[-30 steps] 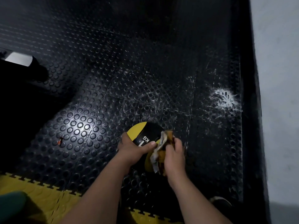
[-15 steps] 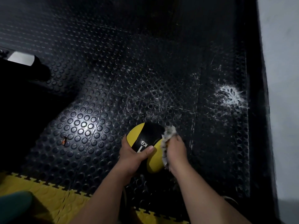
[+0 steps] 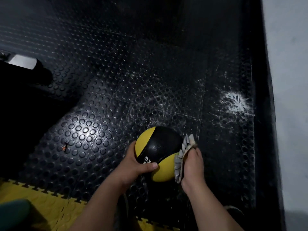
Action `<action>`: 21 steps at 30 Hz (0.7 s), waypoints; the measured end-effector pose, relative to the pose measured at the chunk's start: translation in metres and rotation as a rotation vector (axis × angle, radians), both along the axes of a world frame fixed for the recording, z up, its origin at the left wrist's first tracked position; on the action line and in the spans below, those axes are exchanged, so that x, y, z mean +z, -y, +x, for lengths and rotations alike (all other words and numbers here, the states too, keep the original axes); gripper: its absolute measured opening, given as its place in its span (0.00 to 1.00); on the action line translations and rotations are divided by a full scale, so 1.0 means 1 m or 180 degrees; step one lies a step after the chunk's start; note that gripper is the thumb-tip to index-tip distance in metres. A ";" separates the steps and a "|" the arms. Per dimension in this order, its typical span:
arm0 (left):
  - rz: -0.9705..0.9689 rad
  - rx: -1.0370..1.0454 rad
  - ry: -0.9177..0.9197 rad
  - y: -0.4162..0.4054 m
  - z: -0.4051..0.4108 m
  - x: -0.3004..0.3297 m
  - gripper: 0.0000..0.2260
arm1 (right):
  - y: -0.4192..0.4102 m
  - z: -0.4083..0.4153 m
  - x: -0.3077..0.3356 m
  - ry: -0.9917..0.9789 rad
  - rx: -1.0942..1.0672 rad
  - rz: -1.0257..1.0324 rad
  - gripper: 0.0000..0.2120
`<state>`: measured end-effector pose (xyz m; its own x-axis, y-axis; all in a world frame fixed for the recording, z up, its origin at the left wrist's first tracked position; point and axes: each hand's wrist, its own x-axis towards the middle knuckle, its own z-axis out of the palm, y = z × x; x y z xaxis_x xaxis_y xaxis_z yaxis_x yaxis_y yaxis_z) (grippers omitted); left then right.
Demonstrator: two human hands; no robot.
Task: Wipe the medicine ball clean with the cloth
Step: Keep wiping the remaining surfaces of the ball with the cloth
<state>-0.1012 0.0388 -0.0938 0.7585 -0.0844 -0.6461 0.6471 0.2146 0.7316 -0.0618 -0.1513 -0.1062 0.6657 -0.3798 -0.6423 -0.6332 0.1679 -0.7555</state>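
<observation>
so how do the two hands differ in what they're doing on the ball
The left hand grips the medicine ball bare, thumb across its black band; the right hand touches it only through the cloth.
The left hand sits on the ball's near left side, the right hand on its right side.
Both are on the ball at once.

Floor, as I see it: black rubber matting with raised round studs (image 3: 80,130), scuffed white at far right (image 3: 236,104). Yellow interlocking foam tiles (image 3: 50,202) adjoin its near edge. Small orange fleck (image 3: 64,148) at left.
</observation>
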 end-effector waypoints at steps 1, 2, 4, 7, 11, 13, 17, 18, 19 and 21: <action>-0.0044 -0.0123 -0.0061 0.001 0.008 0.000 0.47 | 0.002 -0.002 0.007 0.0108 -0.0001 -0.0123 0.16; -0.0075 -0.0185 -0.0140 0.004 0.016 0.001 0.48 | 0.004 -0.006 0.008 0.0188 0.0051 -0.0222 0.15; 0.0211 -0.0259 -0.0233 0.016 0.025 0.001 0.57 | 0.004 -0.017 0.008 0.0306 0.0374 -0.0506 0.14; 0.1052 -0.0404 -0.0138 0.030 0.021 -0.008 0.69 | -0.005 -0.027 0.003 0.0376 0.1066 -0.0956 0.19; 0.1194 -0.0178 -0.0081 0.027 0.010 -0.021 0.65 | 0.003 0.006 0.002 -0.0755 0.0405 0.0357 0.20; 0.1221 -0.0143 -0.0077 0.029 0.009 -0.023 0.63 | -0.001 0.019 0.003 -0.1054 0.0401 0.0448 0.25; 0.1299 -0.0038 -0.0027 0.030 0.011 -0.028 0.63 | -0.023 -0.002 0.007 0.0097 0.1877 -0.1456 0.24; 0.1374 -0.0092 -0.0033 0.032 0.010 -0.024 0.63 | -0.020 -0.004 0.008 0.0115 0.2000 -0.1563 0.26; 0.1451 -0.0119 -0.0035 0.035 0.009 -0.019 0.62 | -0.015 0.003 0.005 -0.0002 0.1897 -0.1411 0.26; 0.1618 -0.0189 -0.0042 0.044 0.008 -0.016 0.61 | -0.002 0.026 -0.001 -0.0465 0.1327 -0.0888 0.24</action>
<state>-0.0937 -0.0052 -0.1096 0.7534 0.2003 -0.6263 0.6573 -0.2036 0.7256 -0.0357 -0.1496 -0.1071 0.7080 -0.2715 -0.6519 -0.7054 -0.3163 -0.6344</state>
